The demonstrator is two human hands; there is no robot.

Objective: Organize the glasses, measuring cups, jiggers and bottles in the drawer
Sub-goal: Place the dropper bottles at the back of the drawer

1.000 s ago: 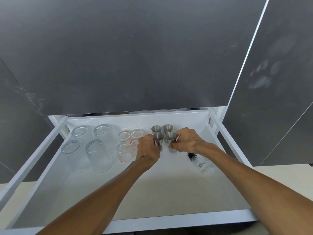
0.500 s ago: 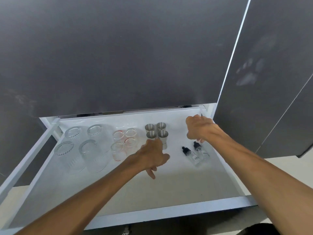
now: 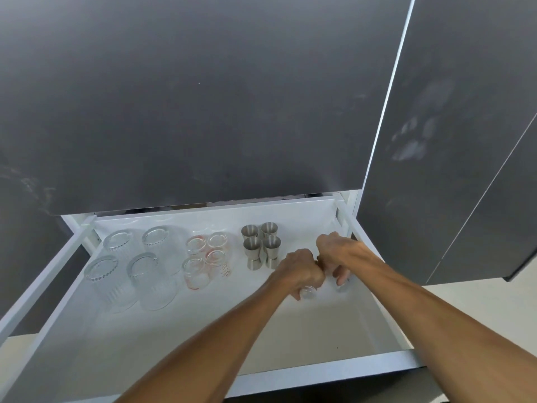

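Drawer (image 3: 325, 370): white, pulled open below dark cabinet fronts (image 3: 203, 97); contents stand on its floor, listed from the jiggers.

Jiggers (image 3: 260, 245): four, steel, upright, in a two-by-two block near the back wall, touching or nearly touching one another.

Measuring cups (image 3: 207, 257): four, clear with red markings, in a two-by-two block just left of the jiggers.

Glasses (image 3: 132, 264): four, ribbed, clear, mouth down, two by two, left of the measuring cups and well left of the jiggers.

Left hand (image 3: 300, 271): just right of and nearer than the jiggers, fingers curled into a closed grip around a small clear bottle (image 3: 308, 292), whose rounded end shows below the fist. Whether the bottle rests on the drawer floor cannot be told.

Right hand (image 3: 338, 251): right of the jiggers, touching the left hand at the knuckles, fingers bent downward and drawn together over a second small clear bottle (image 3: 343, 286). Only a blurred end of it shows beneath the fingertips; how firmly it is gripped cannot be told.

Both forearms enter from the near edge of the drawer.
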